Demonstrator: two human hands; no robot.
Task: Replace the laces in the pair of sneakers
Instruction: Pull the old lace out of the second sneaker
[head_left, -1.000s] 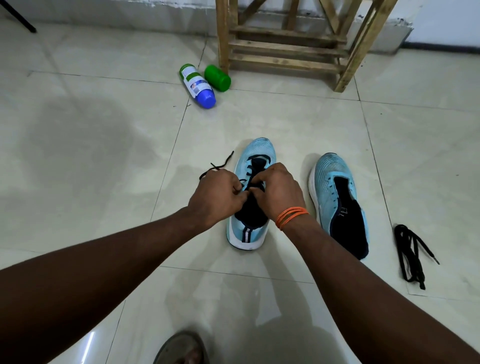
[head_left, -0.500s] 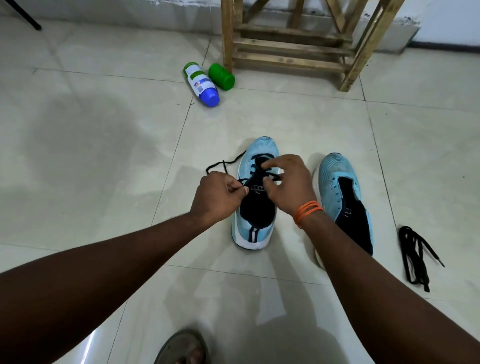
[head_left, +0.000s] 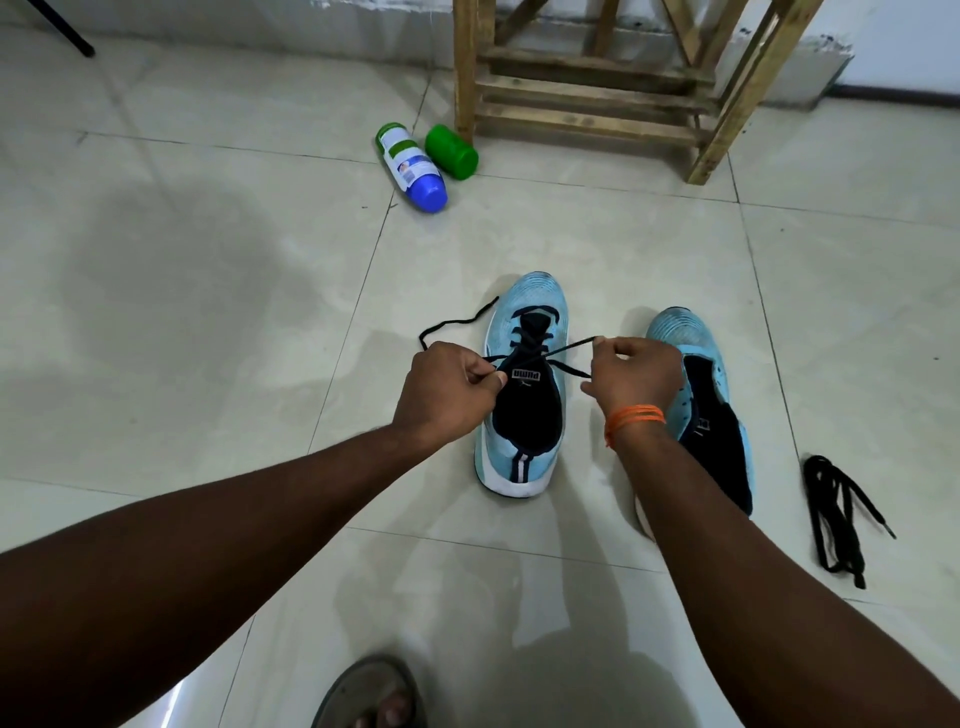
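Lace (head_left: 540, 357) is found threaded through the forward eyelets of the sneaker (head_left: 511, 462), which stands on the floor (head_left: 218, 322) with its toe away from the person. Two strands are seen crossing over the tongue and drawn out to either side.

One strand is pinched between the thumb and curled fingers of the left grip (head_left: 447, 384), just beside the sneaker's collar. Its loose tail is left trailing on the floor beyond that grip. The other strand is pinched near its tip by the right grip (head_left: 636, 374), held above the gap between the two shoes.

The strands are judged to be held apart and taut so that slack is taken out and the ends are evened before further eyelets are threaded. Lacing is judged incomplete.

The second sneaker (head_left: 680, 330) is set just beside the first with no lace seen in it, presumably kept within reach for its turn. A spare lace (head_left: 831, 514) is laid bundled on the floor to its right, apart. Whether it is old or new cannot be told.
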